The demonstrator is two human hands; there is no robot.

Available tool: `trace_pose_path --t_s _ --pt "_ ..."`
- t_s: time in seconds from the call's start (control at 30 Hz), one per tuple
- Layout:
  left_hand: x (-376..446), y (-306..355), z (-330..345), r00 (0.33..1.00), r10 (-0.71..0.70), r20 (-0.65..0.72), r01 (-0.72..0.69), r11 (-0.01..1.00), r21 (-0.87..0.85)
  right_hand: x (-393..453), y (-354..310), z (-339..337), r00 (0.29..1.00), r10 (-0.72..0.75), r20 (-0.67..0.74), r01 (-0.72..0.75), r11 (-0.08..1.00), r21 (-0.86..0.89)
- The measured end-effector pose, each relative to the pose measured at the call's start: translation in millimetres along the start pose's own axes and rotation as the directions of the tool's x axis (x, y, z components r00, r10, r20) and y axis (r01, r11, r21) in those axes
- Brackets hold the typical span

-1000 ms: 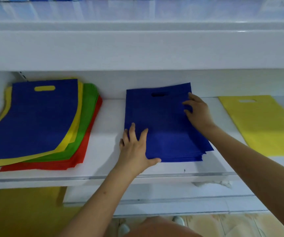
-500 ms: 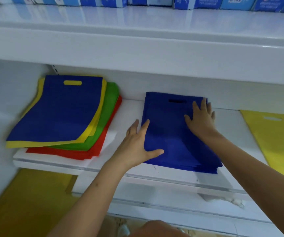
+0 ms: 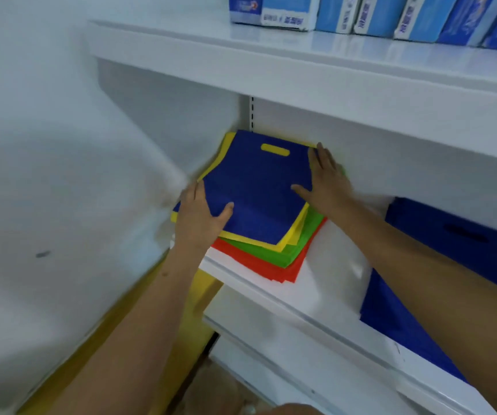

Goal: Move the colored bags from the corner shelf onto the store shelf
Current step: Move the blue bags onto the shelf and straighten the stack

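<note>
Blue non-woven bag (image 3: pixel 259 187) tops a fanned stack of yellow, green and red bags (image 3: pixel 289 259) in the white shelf's (image 3: pixel 325 298) back left corner, handle cutout toward the wall. Left hand (image 3: pixel 202 217) lies flat and relaxed on its left edge; right hand (image 3: pixel 328 181) rests straight-fingered along its right edge, neither clenched.

Blue boxes (image 3: pixel 361 13) on top shelf, print too blurred (nothing legible)

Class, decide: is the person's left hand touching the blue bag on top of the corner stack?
Touching. The head view shows the left hand lying on the blue bag's left edge, thumb pressed onto its surface.
</note>
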State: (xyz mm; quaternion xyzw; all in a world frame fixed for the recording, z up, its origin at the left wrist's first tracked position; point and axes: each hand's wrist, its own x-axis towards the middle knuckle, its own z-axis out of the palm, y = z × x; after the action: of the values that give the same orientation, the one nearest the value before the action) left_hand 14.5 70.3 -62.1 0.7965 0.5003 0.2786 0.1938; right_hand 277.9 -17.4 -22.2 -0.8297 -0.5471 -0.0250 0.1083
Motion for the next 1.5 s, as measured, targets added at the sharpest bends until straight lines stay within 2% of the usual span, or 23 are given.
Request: trace_pose_path --t_s 0.1,0.17,0.27,0.33,0.47,0.63,0.73,0.87,1.03,1.2,1.27,1.37,1.5 --pt "2.2 -19.5 12.2 0.998 -0.019 0.068 0.009 0.989 0.144 11.9 -10.3 27.2 0.998 0.035 0.054 -0.034 0.999 -0.024" --pt "3.1 -21.3 16.6 0.998 0.004 0.063 -0.013 0.989 0.148 14.3 -17.3 39.6 0.999 0.052 0.014 -0.051 0.998 -0.021" --pt "1.9 -17.6 18.3 0.996 0.077 0.038 -0.081 0.989 0.127 17.3 -31.4 43.2 0.999 -0.041 -0.013 0.038 0.982 -0.183" --pt "0.7 -12.5 18.2 0.992 0.119 0.035 -0.122 0.988 0.095 16.2 -37.6 43.0 0.998 -0.062 -0.003 0.06 0.975 -0.212" --pt "0.7 -0.7 10.1 0.986 0.159 0.054 -0.164 0.98 0.11 11.8 -41.6 30.3 1.0 0.004 -0.019 -0.007 0.989 -0.147" --pt "-13.4 31.4 -13.1 0.984 0.058 -0.169 -0.071 0.995 -0.074 -6.5 -27.0 4.3 0.987 0.071 -0.145 -0.07 0.997 0.013" --pt "-24.4 59.3 -12.0 0.974 0.117 -0.196 -0.154 0.97 -0.187 -30.7 2.4 -5.9 0.968 0.151 -0.199 -0.13 0.985 0.112" --pt "-48.2 107.6 3.4 0.959 0.236 -0.158 -0.275 0.913 -0.302 -74.8 63.5 -23.3 0.948 0.266 -0.176 -0.219 0.944 0.248" --pt "-97.4 156.5 44.8 0.909 0.417 0.004 -0.385 0.842 -0.377 -139.3 138.7 -50.2 0.905 0.362 -0.225 -0.285 0.906 0.313" --pt "-128.0 183.5 77.9 0.865 0.492 0.096 -0.43 0.826 -0.364 -191.0 211.0 -60.0 0.882 0.422 -0.211 -0.38 0.9 0.212" --pt "-134.8 191.0 86.7 0.832 0.495 0.248 -0.405 0.85 -0.338 -208.0 230.6 -58.4 0.883 0.415 -0.219 -0.383 0.907 0.174" --pt "-148.1 202.3 95.1 0.714 0.401 0.574 -0.372 0.912 -0.175 -224.6 250.3 -50.7 0.904 0.402 -0.149 -0.379 0.912 0.159" --pt "-160.7 212.6 101.5 0.597 0.309 0.74 -0.381 0.921 -0.077 -235.5 263.1 -40.8 0.895 0.445 -0.012 -0.44 0.889 0.128"
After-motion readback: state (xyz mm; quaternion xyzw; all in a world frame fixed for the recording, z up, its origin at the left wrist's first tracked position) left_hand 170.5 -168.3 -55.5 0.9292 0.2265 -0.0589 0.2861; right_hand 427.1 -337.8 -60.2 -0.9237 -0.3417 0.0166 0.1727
